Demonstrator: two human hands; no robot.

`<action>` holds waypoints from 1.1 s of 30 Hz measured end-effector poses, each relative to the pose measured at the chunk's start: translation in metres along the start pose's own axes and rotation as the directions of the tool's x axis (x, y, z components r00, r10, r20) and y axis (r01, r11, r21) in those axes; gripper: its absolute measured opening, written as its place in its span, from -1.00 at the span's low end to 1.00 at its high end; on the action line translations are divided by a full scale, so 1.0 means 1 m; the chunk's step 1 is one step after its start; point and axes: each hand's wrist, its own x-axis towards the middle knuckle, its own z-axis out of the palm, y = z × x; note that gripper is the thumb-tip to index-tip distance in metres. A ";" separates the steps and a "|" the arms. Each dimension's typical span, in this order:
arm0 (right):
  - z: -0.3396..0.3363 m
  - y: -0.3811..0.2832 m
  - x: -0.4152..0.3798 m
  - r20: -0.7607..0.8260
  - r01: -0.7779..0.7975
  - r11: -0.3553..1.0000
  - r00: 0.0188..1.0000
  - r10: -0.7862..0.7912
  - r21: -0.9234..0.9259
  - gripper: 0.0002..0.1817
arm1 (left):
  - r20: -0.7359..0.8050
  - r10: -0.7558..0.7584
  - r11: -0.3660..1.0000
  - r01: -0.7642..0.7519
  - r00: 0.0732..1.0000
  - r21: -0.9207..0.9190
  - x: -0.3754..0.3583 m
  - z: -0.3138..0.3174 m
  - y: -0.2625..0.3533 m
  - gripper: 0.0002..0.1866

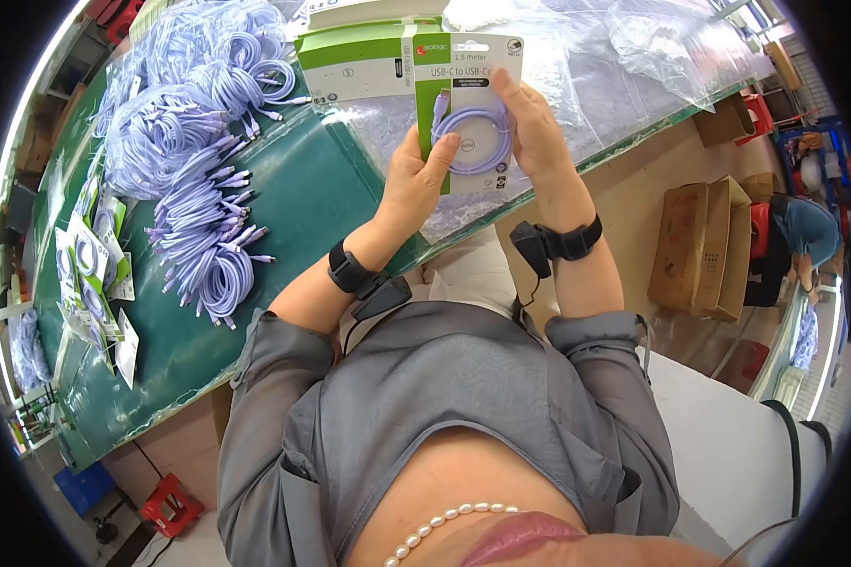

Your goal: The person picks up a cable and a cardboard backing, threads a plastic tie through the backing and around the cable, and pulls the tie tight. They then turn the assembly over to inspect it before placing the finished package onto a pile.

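Note:
Between my two hands is a white and green retail package (487, 180) marked USB-C to USB-C, 1.5 meter. A coiled lilac USB cable (477, 168) shows on its front, its plug pointing up at the left. My left hand (418, 175) grips the package's left edge, thumb over the coil. On the right edge my right hand (536, 128) holds it, thumb near the upper corner. Just behind and left of the package lies a stack of flat green and white cards (359, 71).
A big heap of coiled lilac cables (165, 132) covers the table's left. Several packaged cables (95, 274) lie at the far left. Clear plastic sheeting (624, 71) covers the table's right. Cardboard boxes (686, 246) and another person (806, 231) are on the right.

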 end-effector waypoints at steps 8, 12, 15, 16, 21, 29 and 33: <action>0.010 0.021 0.018 -0.007 -0.028 0.999 1.000 0.028 0.027 -0.60 | -0.067 -0.067 0.975 0.051 0.995 -0.218 0.004 -0.007 -0.007 -0.64; 0.009 0.019 0.019 -0.017 -0.054 0.997 0.998 0.055 0.052 -0.62 | -0.037 -0.143 0.968 0.132 0.989 -0.214 0.008 -0.011 -0.009 -0.62; 0.007 0.021 0.014 -0.053 -0.113 0.990 0.992 0.118 0.085 -0.65 | -0.020 -0.147 0.977 0.142 0.989 -0.160 0.020 -0.021 -0.011 -0.63; 0.005 0.026 0.014 -0.068 -0.093 0.991 0.993 0.100 0.094 -0.65 | -0.009 -0.147 0.981 0.145 0.989 -0.130 0.022 -0.023 -0.010 -0.63; -0.003 0.042 0.022 -0.105 -0.016 0.992 0.994 0.029 0.129 -0.61 | -0.051 0.615 0.536 -0.370 0.787 0.759 0.012 -0.022 0.008 -0.62; 0.006 0.085 0.009 0.026 -0.097 0.995 0.995 0.097 0.015 -0.64 | 0.269 0.321 0.322 -0.372 0.908 0.871 -0.021 -0.024 -0.023 -0.75; 0.005 0.064 -0.002 0.068 0.272 0.590 0.936 -0.344 -0.760 -0.73 | 0.179 0.188 0.424 -0.244 0.966 0.872 -0.041 -0.053 -0.033 -0.75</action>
